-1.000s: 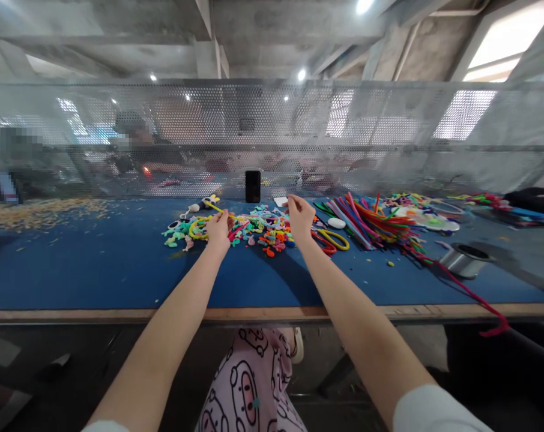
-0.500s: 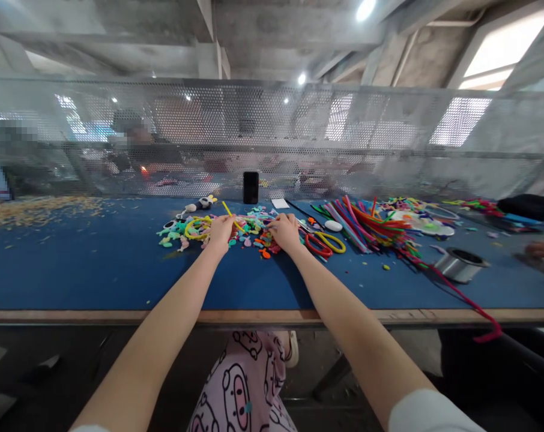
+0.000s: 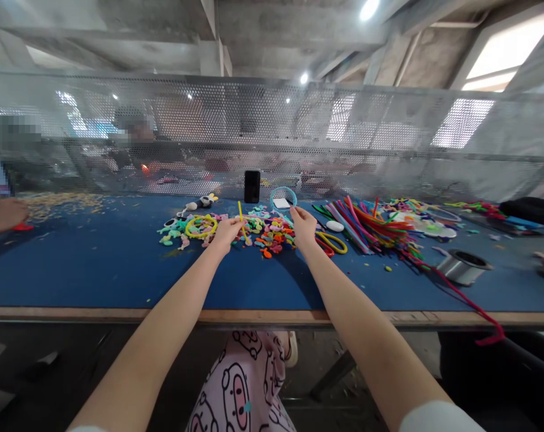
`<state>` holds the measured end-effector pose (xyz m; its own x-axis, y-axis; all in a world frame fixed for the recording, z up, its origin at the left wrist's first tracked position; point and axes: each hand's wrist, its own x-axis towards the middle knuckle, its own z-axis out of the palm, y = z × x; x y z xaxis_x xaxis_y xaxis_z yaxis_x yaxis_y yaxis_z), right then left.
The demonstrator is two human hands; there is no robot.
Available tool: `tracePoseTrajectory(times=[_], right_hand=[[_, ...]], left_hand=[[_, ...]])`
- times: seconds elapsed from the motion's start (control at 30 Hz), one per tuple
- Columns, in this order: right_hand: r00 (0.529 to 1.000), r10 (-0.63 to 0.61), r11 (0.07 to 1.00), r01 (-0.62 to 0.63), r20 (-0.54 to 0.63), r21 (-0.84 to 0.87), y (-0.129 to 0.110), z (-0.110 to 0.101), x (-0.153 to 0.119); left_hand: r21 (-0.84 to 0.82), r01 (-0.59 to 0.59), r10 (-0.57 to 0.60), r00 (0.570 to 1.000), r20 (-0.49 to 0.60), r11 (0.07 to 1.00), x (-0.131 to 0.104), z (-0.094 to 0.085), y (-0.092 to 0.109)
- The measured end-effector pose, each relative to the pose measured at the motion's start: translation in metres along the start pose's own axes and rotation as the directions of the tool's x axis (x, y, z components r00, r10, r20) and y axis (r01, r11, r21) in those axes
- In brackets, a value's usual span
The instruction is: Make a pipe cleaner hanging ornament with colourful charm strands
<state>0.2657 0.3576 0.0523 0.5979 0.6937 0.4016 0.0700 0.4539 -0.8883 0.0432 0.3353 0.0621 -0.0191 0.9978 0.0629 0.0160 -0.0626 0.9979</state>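
Note:
My left hand (image 3: 229, 234) is closed, pinching a thin yellow pipe cleaner (image 3: 240, 211) that stands nearly upright above the pile. My right hand (image 3: 304, 226) is closed on a light-blue ring (image 3: 283, 188), raised above the table just in front of a white card (image 3: 281, 203). Between the hands lies a pile of small colourful pieces (image 3: 272, 241), too small to make out singly. A yellow ring (image 3: 201, 226) rests on the pile left of my left hand. Yellow loops (image 3: 337, 242) and part of a red one lie beside my right hand.
A phone (image 3: 252, 186) stands against the perforated metal screen (image 3: 200, 126). On the right are a bundle of pipe cleaners (image 3: 357, 222), a white oval piece (image 3: 335, 225) and a metal spool (image 3: 463, 266). Another person's hand (image 3: 4, 216) is at the far left.
My right hand has come up out of the pile, now holding the light-blue ring. My left hand has shifted slightly right with the yellow pipe cleaner. Another person's hand has appeared at left.

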Motion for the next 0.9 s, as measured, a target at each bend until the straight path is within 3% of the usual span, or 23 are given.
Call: tracePoseTrajectory(times=[0.2,0.37,0.57,0.77,0.9], right_hand=[[1.000,0.001,1.000,-0.001,0.006,-0.011,-0.006,-0.002,-0.004],[0.993,-0.117,0.985,0.119,0.022,-0.121,-0.006,-0.006,-0.003],[0.934,-0.356,0.887,0.337,-0.003,-0.317,-0.013,-0.012,-0.006],[0.927,-0.376,0.878,0.350,-0.018,-0.328,-0.017,-0.012,-0.010],[0.861,-0.506,0.776,0.426,-0.055,-0.466,-0.024,-0.015,-0.011]], left_hand=[[0.020,0.032,-0.032,0.999,0.015,0.999,0.003,0.001,-0.004],[-0.023,0.075,-0.073,0.996,0.050,0.997,0.003,0.003,-0.005],[-0.113,0.093,-0.088,0.995,0.049,0.989,0.002,0.006,-0.003],[-0.115,0.138,-0.147,0.986,-0.074,0.984,0.004,0.003,0.003],[-0.200,0.223,-0.240,0.969,-0.062,0.954,0.005,0.002,0.008]])
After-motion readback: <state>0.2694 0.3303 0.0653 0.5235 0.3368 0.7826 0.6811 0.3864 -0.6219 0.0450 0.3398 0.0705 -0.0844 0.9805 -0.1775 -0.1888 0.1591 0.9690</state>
